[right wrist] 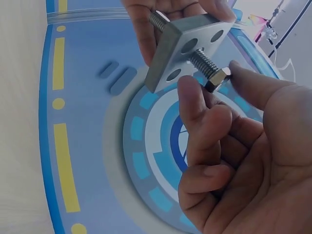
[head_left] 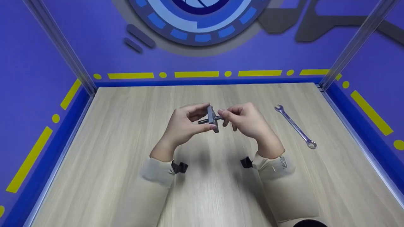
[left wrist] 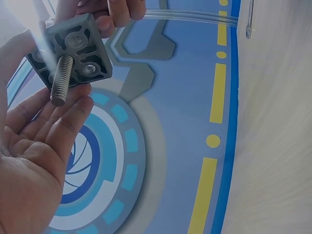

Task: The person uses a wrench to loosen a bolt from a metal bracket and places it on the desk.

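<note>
Above the table, my left hand (head_left: 184,124) grips a grey square plate (head_left: 210,115) by its edges, between thumb and fingers. A threaded bolt (left wrist: 62,80) runs through the plate's middle, and its free end sticks out on the palm side. The face toward my left palm is recessed and ribbed, while the other face of the plate (right wrist: 183,46) is flat with several round holes. My right hand (head_left: 247,121) pinches the bolt's hexagonal end (right wrist: 218,79) between thumb and index finger. Bare thread shows between that end and the plate.
A combination wrench (head_left: 295,126) lies on the wooden table (head_left: 126,126) to the right of my hands. Blue panels (head_left: 202,60) with yellow markings stand behind and at both sides. Metal corner posts (head_left: 353,44) rise at the back.
</note>
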Demonstrator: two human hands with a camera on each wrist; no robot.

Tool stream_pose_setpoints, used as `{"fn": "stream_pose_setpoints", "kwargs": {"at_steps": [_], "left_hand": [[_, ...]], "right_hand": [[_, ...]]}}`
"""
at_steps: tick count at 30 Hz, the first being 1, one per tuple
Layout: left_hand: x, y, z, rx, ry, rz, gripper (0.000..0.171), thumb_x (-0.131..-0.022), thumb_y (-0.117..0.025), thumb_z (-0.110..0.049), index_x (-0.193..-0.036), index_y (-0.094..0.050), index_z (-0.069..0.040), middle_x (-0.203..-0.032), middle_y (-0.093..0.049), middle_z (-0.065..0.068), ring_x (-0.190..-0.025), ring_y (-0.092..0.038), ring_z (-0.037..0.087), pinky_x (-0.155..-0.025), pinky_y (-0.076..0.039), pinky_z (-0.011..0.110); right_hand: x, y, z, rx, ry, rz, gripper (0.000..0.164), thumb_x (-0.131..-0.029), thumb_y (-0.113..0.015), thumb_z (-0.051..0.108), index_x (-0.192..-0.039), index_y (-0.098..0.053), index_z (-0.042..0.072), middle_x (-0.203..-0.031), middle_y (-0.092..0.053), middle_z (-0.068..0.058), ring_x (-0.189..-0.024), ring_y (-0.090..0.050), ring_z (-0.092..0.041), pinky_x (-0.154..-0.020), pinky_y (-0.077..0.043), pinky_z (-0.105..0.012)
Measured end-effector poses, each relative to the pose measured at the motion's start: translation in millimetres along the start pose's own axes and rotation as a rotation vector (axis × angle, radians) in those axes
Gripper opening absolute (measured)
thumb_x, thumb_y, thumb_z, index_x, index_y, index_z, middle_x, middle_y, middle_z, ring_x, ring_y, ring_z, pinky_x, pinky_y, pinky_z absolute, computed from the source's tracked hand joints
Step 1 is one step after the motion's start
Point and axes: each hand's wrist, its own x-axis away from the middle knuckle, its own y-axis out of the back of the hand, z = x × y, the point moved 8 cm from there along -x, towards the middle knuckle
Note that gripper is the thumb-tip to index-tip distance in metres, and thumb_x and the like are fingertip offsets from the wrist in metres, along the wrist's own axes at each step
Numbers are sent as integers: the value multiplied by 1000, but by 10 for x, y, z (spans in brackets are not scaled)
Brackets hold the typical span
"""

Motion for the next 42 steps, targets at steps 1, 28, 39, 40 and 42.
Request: {"fn": "stream_pose_setpoints", "kwargs": {"at_steps": [1, 28, 39, 40, 42], "left_hand": [[1, -1, 0, -2, 1, 0, 75, -84, -103, -16, -150, -71, -2, -135, -82, 12, -134, -78, 25, -116, -64, 26], [7, 31, -21, 20, -31, -39, 70, -85, -101, -10, -148, -72, 2, -137, -81, 17, -132, -79, 29, -116, -65, 29], [4, 24, -51, 7, -69, -51, 69, -85, -101, -10, -146, -72, 3, -139, -80, 19, -132, -79, 30, -116, -65, 29], [5, 27, -51, 7, -69, -52, 69, -85, -101, -10, -146, -73, 3, -139, -80, 19, -132, -79, 30, -116, -65, 29], [8, 34, -47, 10, -63, -56, 69, -84, -102, -10, -146, -73, 2, -139, -80, 18, -132, -79, 29, -116, -65, 29]], "right_hand": [[0, -4, 4, -7, 6, 5, 34, -110, -75, 39, -93, -89, 13, -74, -77, 3, -57, -60, -13, -52, -37, -22], [3, 32, 30, -72, 44, -53, 27, -110, -76, 32, -112, -85, 7, -88, -75, -2, -70, -62, -16, -63, -53, -23], [0, 3, 13, -73, 22, -24, 36, -111, -75, 33, -88, -82, 6, -71, -69, 4, -62, -56, -12, -54, -43, -22], [3, 8, 24, -71, 33, -21, 32, -110, -76, 31, -91, -83, 6, -73, -70, 5, -62, -56, -11, -54, -44, -21], [12, 17, 53, -81, 54, -11, 24, -108, -79, 25, -99, -85, 4, -79, -73, 6, -65, -57, -9, -57, -49, -20]]}}
